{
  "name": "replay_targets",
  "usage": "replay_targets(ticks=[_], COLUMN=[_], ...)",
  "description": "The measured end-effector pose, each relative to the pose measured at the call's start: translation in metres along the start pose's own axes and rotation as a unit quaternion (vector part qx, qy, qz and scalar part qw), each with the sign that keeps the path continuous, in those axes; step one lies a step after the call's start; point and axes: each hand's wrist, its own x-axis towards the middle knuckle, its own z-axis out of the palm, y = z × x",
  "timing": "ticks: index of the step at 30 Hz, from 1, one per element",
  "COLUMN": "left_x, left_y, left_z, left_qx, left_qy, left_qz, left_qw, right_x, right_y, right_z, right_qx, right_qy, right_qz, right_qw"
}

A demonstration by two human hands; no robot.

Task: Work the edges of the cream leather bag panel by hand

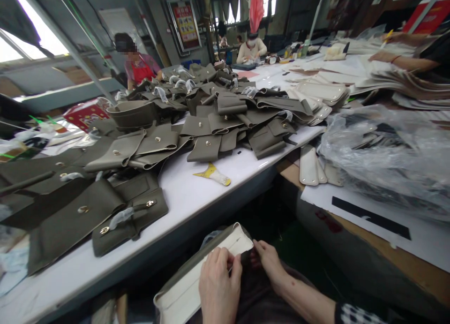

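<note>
An unfinished leather handbag [190, 292], cream on the face turned up and grey-brown along its side, lies slanted over my lap below the table edge. My left hand [221, 282] lies across its cream face, fingers bent and closed on the near edge, with thumb and forefinger together. At the bag's far right corner, my right hand [269, 260] has its fingers closed on the edge; the fingertips are partly hidden. Whether a small piece is pinched between the fingers I cannot make out.
Grey-brown leather bag pieces [207, 124] with metal clasps pile over the white table [197, 192]. A yellow-and-white scrap [213, 174] lies near its edge. To the right are a clear plastic bag [386, 160], pale straps [309, 167] and a black strip [371, 217]. Other people work beyond.
</note>
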Motion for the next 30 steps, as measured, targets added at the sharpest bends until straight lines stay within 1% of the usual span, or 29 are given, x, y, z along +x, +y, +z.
replay_targets(ticks=[1,2,3,4,5,6,7,8,9,11,14,17,19,21,24,27,30], left_x=[-0.001,-0.001,-0.002,-0.002,-0.003,-0.004,-0.005,-0.005,-0.006,-0.006,-0.008,-0.013,-0.019,-0.025,-0.035,-0.043,-0.051], left_y=[0.000,0.001,0.002,0.003,0.003,0.004,0.005,0.005,0.005,0.004,0.003,0.000,-0.003,-0.008,-0.018,-0.030,-0.040], left_z=[0.001,0.001,0.001,0.002,0.002,0.001,0.001,0.001,0.001,0.001,0.002,0.001,-0.001,-0.005,-0.011,-0.014,-0.015], left_qx=[0.005,0.011,0.016,0.021,0.023,0.023,0.020,0.016,0.009,-0.006,-0.033,-0.040,-0.018,0.016,0.042,0.035,0.035], left_qy=[0.015,0.028,0.039,0.046,0.048,0.047,0.044,0.041,0.038,0.041,0.056,0.060,0.067,0.080,0.100,0.118,0.137], left_qz=[0.003,0.006,0.008,0.010,0.010,0.010,0.008,0.005,-0.001,-0.016,-0.015,0.024,0.051,0.064,0.057,0.041,0.028], left_qw=[1.000,1.000,0.999,0.999,0.999,0.999,0.999,0.999,0.999,0.999,0.998,0.997,0.996,0.995,0.992,0.992,0.990], right_x=[-0.008,-0.017,-0.027,-0.038,-0.047,-0.054,-0.059,-0.062,-0.063,-0.062,-0.058,-0.059,-0.062,-0.065,-0.069,-0.073,-0.077], right_y=[-0.001,-0.004,-0.007,-0.011,-0.014,-0.018,-0.020,-0.022,-0.023,-0.022,-0.018,-0.016,-0.018,-0.020,-0.023,-0.024,-0.025], right_z=[-0.007,-0.015,-0.022,-0.027,-0.031,-0.032,-0.032,-0.029,-0.026,-0.018,-0.009,-0.005,-0.003,0.001,0.009,0.019,0.029], right_qx=[-0.018,-0.041,-0.071,-0.107,-0.148,-0.195,-0.242,-0.287,-0.331,-0.403,-0.466,-0.493,-0.497,-0.495,-0.487,-0.467,-0.448], right_qy=[0.006,0.006,-0.003,-0.017,-0.031,-0.040,-0.039,-0.029,-0.015,0.015,0.035,0.046,0.050,0.053,0.057,0.060,0.043], right_qz=[-0.026,-0.078,-0.155,-0.253,-0.356,-0.449,-0.514,-0.547,-0.559,-0.556,-0.551,-0.551,-0.557,-0.566,-0.577,-0.581,-0.580], right_qw=[0.999,0.996,0.985,0.961,0.922,0.871,0.822,0.786,0.760,0.726,0.691,0.671,0.663,0.657,0.653,0.664,0.679])
